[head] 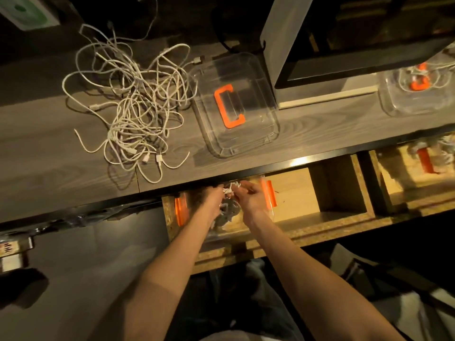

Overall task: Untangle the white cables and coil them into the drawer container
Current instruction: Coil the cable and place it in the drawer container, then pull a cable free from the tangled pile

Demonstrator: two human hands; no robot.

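A tangled heap of white cables [134,104] lies on the grey desk top at the left. Below the desk edge an open wooden drawer [295,217] holds a clear container with orange latches [181,210]. My left hand [211,198] and my right hand [248,195] meet over that container, both pinching a small bundle of white cable [230,188] between them. Inside the container under the hands lies a greyish coil, partly hidden by my wrists. The cable bundle is blurred.
A clear lid with an orange handle [234,104] lies on the desk right of the tangle. A monitor [357,38] stands behind it. A second clear lid [418,87] and another open drawer [418,173] with a container are at the right.
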